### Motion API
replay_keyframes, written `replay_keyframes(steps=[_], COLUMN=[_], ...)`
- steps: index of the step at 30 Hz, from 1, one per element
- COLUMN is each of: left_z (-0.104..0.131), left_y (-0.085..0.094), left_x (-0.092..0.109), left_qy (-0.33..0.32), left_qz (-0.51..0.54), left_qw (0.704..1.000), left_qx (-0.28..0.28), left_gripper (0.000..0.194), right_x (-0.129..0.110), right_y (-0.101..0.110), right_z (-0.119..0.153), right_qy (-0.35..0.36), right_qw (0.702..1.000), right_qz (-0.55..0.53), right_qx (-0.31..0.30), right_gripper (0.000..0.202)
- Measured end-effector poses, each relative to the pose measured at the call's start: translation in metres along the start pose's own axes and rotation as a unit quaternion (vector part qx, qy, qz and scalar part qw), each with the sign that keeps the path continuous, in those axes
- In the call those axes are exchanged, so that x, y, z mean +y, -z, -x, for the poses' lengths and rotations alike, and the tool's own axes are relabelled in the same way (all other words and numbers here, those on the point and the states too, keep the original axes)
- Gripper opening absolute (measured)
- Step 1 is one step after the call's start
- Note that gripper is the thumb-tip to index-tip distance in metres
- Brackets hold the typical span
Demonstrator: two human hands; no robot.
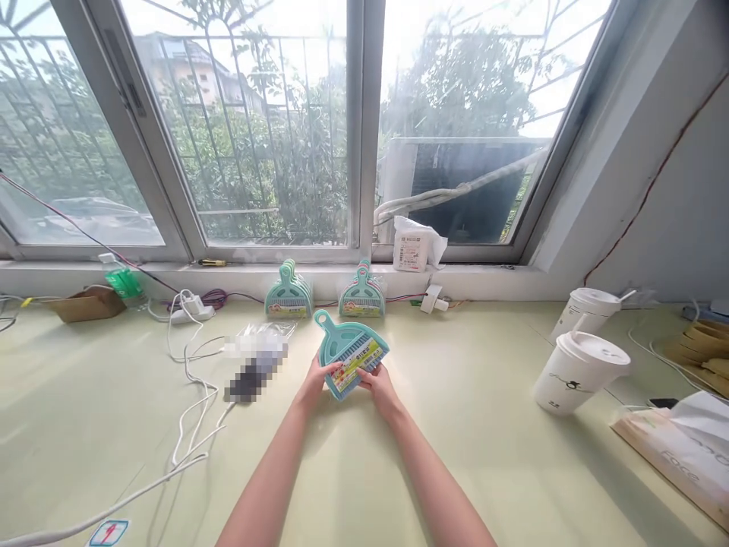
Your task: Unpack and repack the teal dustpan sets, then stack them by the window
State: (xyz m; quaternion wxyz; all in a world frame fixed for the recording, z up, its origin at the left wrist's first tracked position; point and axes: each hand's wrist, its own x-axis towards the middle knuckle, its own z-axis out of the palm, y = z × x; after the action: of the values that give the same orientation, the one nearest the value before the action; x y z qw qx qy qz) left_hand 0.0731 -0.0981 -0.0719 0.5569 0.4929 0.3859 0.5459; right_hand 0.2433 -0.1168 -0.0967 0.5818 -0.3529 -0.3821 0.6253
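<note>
A teal toy-sized dustpan-and-brush set [351, 353] with a yellow label is held up over the table, its ringed handle tilted to the upper left. My left hand [315, 382] grips its left side, thumb on the label. On the lower right edge, my right hand [380, 385] is closed with its thumb across the front. Both hands' other fingers are largely hidden behind the set. Beyond them, two stacks of similar wrapped sets, a left stack [288, 292] and a right stack [363, 292], stand upright against the window ledge.
White cables [194, 410], a power strip [194, 308] and a clear plastic bag [262, 334] lie to the left, near a cardboard box [88, 305]. Two lidded paper cups [581, 372] and a tissue pack [677, 448] are at right. A white package [413, 247] sits on the ledge.
</note>
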Motion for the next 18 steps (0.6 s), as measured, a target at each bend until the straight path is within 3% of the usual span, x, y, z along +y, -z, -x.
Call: replay_keyframes(steps=[6, 10, 15, 17, 18], left_z=[0.008, 0.002, -0.016, -0.025, -0.031], left_y=[-0.002, 0.007, 0.040, 0.056, 0.064], left_x=[0.012, 0.010, 0.013, 0.018, 0.022], left_qy=[0.017, 0.022, -0.060, -0.109, -0.133], left_qz=[-0.039, -0.081, -0.173, -0.279, -0.361], left_qw=[0.998, 0.996, 0.981, 0.946, 0.907], left_qx=[-0.050, -0.041, 0.058, 0.128, 0.171], left_gripper=[0.072, 0.066, 0.062, 0.053, 0.046], right_x=[0.002, 0.000, -0.003, -0.003, -0.004], right_y=[0.002, 0.001, -0.001, 0.000, 0.001], right_z=[-0.002, -0.001, 0.001, 0.003, 0.003], right_qy=[-0.020, -0.017, -0.010, -0.012, -0.013], right_qw=[0.999, 1.000, 1.000, 1.000, 1.000], right_qz=[-0.014, -0.015, -0.010, -0.009, -0.011], right_qx=[0.022, 0.021, 0.018, 0.021, 0.022], right_gripper=[0.056, 0.055, 0.055, 0.055, 0.055])
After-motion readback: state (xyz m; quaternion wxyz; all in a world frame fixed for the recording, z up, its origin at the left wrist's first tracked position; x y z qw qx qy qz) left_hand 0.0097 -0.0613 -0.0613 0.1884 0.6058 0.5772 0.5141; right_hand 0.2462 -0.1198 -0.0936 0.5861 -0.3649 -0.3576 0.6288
